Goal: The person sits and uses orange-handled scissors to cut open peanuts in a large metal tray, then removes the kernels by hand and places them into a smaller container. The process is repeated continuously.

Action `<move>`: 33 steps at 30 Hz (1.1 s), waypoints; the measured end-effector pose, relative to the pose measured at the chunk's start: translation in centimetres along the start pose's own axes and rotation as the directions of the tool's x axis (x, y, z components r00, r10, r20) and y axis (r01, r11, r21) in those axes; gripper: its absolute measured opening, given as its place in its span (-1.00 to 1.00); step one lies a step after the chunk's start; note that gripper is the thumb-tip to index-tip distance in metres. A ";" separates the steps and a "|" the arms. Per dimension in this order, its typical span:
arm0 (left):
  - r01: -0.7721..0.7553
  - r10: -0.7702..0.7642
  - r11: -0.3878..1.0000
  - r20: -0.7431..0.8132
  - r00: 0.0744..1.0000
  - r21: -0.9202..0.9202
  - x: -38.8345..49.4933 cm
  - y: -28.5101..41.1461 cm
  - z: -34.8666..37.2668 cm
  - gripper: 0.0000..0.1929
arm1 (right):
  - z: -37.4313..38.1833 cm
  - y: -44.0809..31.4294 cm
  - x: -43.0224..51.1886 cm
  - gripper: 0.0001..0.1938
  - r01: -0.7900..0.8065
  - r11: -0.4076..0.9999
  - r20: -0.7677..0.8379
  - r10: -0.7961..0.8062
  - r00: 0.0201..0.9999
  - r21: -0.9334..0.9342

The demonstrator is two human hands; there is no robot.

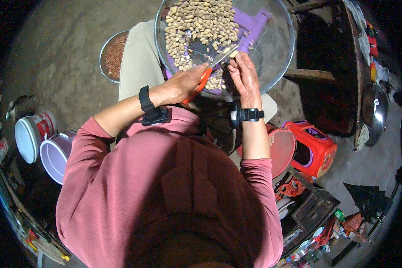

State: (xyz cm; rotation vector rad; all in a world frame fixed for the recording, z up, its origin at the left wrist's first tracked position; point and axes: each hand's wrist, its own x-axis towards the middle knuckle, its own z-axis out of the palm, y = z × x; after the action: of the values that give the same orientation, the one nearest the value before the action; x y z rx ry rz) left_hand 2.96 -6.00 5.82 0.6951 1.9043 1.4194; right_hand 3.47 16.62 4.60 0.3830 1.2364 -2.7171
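Observation:
My left hand (190, 80) is closed around the orange handles of a pair of scissors (203, 80), whose metal blades point up and to the right. Thumb and fingers of my right hand (244, 72) pinch a peanut in its shell (234, 54) right beside the blade tips. Both hands are over the near part of a large round mesh sieve (278, 43). Unshelled peanuts (204, 20) are heaped across its far left portion. Broken shells (215, 82) lie near the close rim. Whether the blades touch the pinched peanut is hard to tell.
Beneath the sieve shows a purple plastic stool (249, 23). A metal bowl of reddish shelled peanuts (115, 57) stands on the floor by my left leg. Buckets (26, 139) are at left; a red basin (283, 152), a red stool (325, 150) and a wooden table (355, 83) are at right.

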 end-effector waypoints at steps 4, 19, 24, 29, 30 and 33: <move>-0.046 0.035 0.949 0.039 0.999 0.310 -0.7 1.5 0.2 -0.37 | 1.7 0.4 -1.3 -0.83 0.079 0.995 0.024 -0.078 0.997 -0.053; -0.297 0.366 0.701 0.031 0.930 0.649 -0.7 -1.7 1.3 -0.31 | 2.7 1.5 -2.6 -0.88 0.178 0.974 -0.083 -0.191 0.978 -0.142; -0.341 0.398 0.691 0.059 0.916 0.637 -0.8 -1.2 1.3 -0.26 | 2.8 1.7 -2.4 -0.90 0.245 0.961 -0.061 -0.254 0.965 -0.128; -0.327 0.348 0.739 0.081 0.934 0.589 -1.1 -0.5 1.0 -0.23 | 2.5 1.7 -2.3 -0.92 0.237 0.960 -0.089 -0.252 0.964 -0.147; -0.263 0.254 0.806 0.091 0.963 0.531 -1.0 -0.5 1.0 -0.26 | 2.5 1.7 -2.3 -0.92 0.233 0.961 -0.091 -0.248 0.965 -0.147; 0.060 -0.080 0.991 0.167 0.983 0.121 -0.3 -0.4 1.0 -0.39 | 2.2 1.6 -2.4 -0.92 0.214 0.970 -0.128 -0.228 0.965 -0.112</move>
State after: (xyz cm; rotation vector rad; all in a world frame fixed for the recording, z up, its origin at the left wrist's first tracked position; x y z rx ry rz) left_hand 3.88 -5.75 5.26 0.7715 1.8678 1.1740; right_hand 5.77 13.96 5.53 0.4574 1.5284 -2.8398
